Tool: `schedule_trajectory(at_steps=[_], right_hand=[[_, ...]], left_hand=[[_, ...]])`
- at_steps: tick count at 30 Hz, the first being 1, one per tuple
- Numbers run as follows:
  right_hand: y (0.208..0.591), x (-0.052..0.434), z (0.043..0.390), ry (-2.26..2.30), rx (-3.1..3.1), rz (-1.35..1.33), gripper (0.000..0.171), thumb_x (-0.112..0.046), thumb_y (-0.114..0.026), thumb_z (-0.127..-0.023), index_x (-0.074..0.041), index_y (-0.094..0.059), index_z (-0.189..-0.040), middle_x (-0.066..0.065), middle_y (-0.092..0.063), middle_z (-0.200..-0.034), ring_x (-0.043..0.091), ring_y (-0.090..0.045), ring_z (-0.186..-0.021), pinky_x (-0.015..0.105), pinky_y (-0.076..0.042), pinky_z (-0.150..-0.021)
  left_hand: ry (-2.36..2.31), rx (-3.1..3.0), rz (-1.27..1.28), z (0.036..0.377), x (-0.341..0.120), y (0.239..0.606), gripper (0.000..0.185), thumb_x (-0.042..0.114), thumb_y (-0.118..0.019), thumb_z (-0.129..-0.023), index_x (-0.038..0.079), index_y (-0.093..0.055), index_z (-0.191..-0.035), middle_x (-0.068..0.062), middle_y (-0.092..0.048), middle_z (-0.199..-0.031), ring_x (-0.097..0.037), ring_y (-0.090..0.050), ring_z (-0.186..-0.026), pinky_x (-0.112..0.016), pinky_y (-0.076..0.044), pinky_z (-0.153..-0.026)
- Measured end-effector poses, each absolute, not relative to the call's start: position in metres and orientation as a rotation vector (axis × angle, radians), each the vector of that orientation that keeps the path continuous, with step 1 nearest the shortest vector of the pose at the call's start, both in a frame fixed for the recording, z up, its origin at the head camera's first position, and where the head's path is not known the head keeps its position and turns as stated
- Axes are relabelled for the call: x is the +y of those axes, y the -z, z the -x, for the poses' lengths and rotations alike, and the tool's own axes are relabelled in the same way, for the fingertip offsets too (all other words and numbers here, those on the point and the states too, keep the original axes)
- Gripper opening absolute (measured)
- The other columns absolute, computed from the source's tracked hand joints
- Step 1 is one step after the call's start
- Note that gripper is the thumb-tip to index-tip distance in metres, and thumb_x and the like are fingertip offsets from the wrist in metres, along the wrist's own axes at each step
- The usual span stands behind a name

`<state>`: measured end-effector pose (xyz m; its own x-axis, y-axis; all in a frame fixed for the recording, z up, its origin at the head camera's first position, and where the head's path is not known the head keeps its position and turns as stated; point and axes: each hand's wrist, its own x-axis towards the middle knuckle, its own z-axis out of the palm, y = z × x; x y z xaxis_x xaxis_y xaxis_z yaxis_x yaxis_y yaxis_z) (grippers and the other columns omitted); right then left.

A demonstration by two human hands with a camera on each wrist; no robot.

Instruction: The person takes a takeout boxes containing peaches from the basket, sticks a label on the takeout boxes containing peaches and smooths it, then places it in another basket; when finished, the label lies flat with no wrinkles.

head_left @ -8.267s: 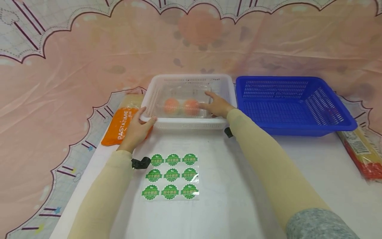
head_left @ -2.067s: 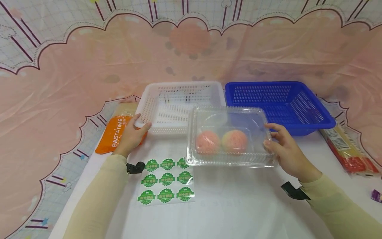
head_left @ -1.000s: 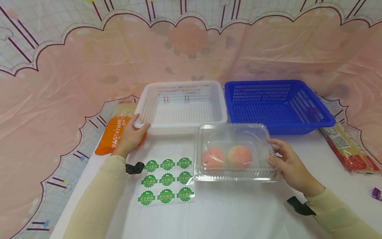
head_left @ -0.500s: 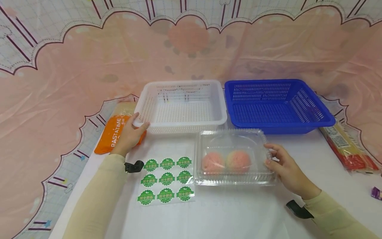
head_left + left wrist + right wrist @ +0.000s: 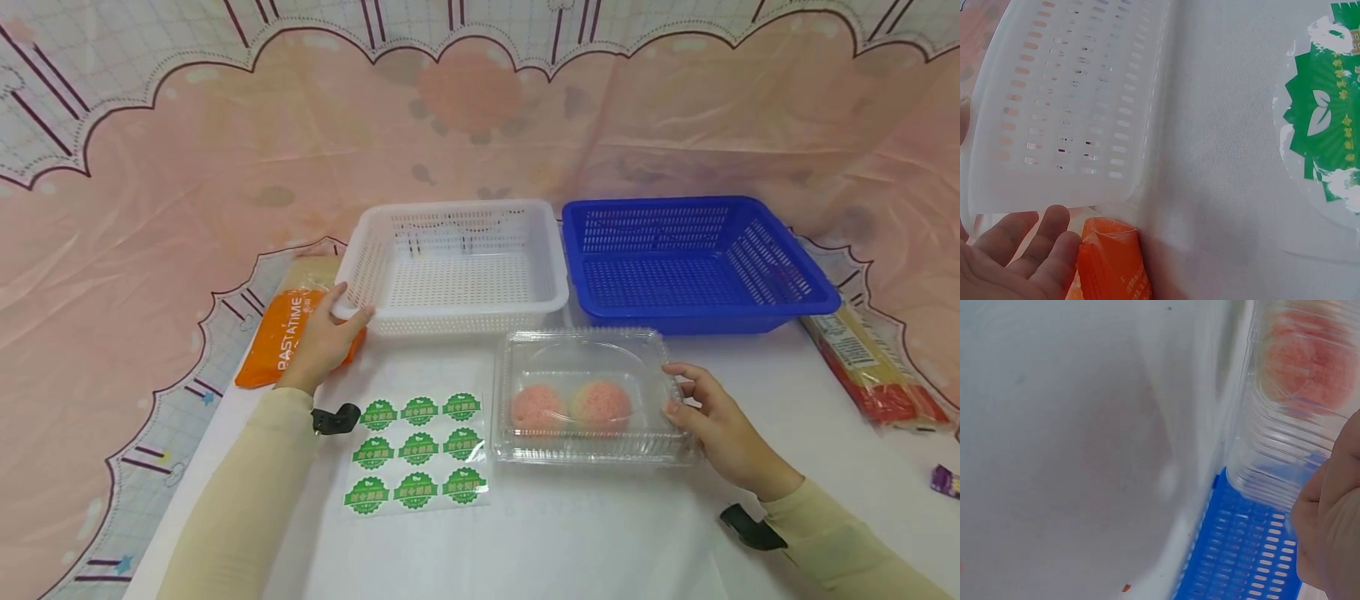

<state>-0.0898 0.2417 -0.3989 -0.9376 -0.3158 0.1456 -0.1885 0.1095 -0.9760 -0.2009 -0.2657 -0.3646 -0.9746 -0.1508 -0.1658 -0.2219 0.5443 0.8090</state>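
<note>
Head view: shows two pinkish round fruits (image 5: 602, 408) side by side inside a clear plastic box (image 5: 588, 452), just right of a sticker sheet (image 5: 420, 450) and in front of a white basket (image 5: 468, 312) and a blue basket (image 5: 660, 279). Pinches the box's right end with the right hand (image 5: 735, 440), fingers bent toward the thumb. Touches the white basket's near left corner with the left hand (image 5: 321, 343), relaxed, thumb and forefinger spread, beside an orange bag (image 5: 279, 342). Has the box lengthwise from left to right, ribbed long side toward the person; cannot tell about contact between box and table (image 5: 585, 533).

Left wrist view: shows the slotted wall of the white basket, with the orange bag beside loosely bent fingers and part of the sticker sheet at the right.

Right wrist view: shows one fruit through ribbed clear plastic, with the blue basket beyond. Holds the box end in bent fingers, partly cut off by the frame, long axis running upward from the grip.
</note>
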Motion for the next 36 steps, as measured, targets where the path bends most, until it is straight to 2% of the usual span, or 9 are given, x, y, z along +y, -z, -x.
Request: schedule_trajectory(at_steps=[6, 10, 13, 24, 32, 36], right_hand=[[0.399, 0.244, 0.091, 1.917, 2.293, 0.493, 0.047, 0.003, -0.044, -0.103, -0.024, -0.043, -0.141, 0.019, -0.047, -0.11, 0.015, -0.06, -0.081, 0.026, -0.052, -0.059], [0.398, 0.245, 0.092, 1.872, 2.324, 0.47, 0.044, 0.0, -0.044, -0.105, -0.022, -0.041, -0.142, 0.017, -0.046, -0.111, 0.012, -0.057, -0.077, 0.024, -0.048, -0.057], [0.398, 0.246, 0.093, 1.841, 2.359, 0.44, 0.043, -0.002, -0.045, -0.105, -0.023, -0.042, -0.142, 0.016, -0.046, -0.109, 0.011, -0.051, -0.071, 0.023, -0.042, -0.053], [0.401, 0.252, 0.1, 1.806, 2.44, 0.362, 0.045, -0.004, -0.047, -0.104, -0.029, -0.044, -0.141, 0.017, -0.045, -0.108, 0.012, -0.041, -0.061, 0.025, -0.035, -0.048], [0.4, 0.257, 0.103, 1.771, 2.466, 0.339, 0.045, -0.007, -0.047, -0.104, -0.035, -0.044, -0.139, 0.017, -0.043, -0.109, 0.013, -0.04, -0.062, 0.026, -0.035, -0.047], [0.4, 0.259, 0.105, 1.78, 2.435, 0.32, 0.044, -0.008, -0.047, -0.105, -0.032, -0.043, -0.141, 0.018, -0.042, -0.11, 0.014, -0.044, -0.071, 0.026, -0.038, -0.052]], left_hand=[[-1.433, 2.703, 0.314, 0.2, -0.266, 0.366, 0.092, 0.059, -0.059, -0.095, 0.023, -0.009, -0.163, -0.02, -0.03, -0.157, -0.042, -0.037, -0.128, -0.06, -0.031, -0.111], [-1.433, 2.703, 0.314, 0.2, -0.265, 0.365, 0.092, 0.059, -0.059, -0.094, 0.023, -0.009, -0.163, -0.02, -0.029, -0.157, -0.042, -0.037, -0.129, -0.06, -0.03, -0.112], [-1.432, 2.703, 0.314, 0.2, -0.266, 0.365, 0.092, 0.058, -0.059, -0.095, 0.023, -0.009, -0.163, -0.02, -0.028, -0.158, -0.042, -0.036, -0.13, -0.061, -0.029, -0.112], [-1.423, 2.707, 0.325, 0.201, -0.265, 0.364, 0.091, 0.058, -0.059, -0.095, 0.023, -0.01, -0.163, -0.02, -0.029, -0.157, -0.042, -0.037, -0.128, -0.06, -0.031, -0.111], [-1.429, 2.708, 0.324, 0.2, -0.264, 0.364, 0.091, 0.057, -0.059, -0.095, 0.022, -0.009, -0.163, -0.02, -0.028, -0.158, -0.042, -0.037, -0.129, -0.06, -0.031, -0.112], [-1.424, 2.712, 0.322, 0.2, -0.264, 0.364, 0.091, 0.058, -0.059, -0.095, 0.023, -0.009, -0.163, -0.019, -0.027, -0.159, -0.042, -0.037, -0.13, -0.06, -0.031, -0.112]])
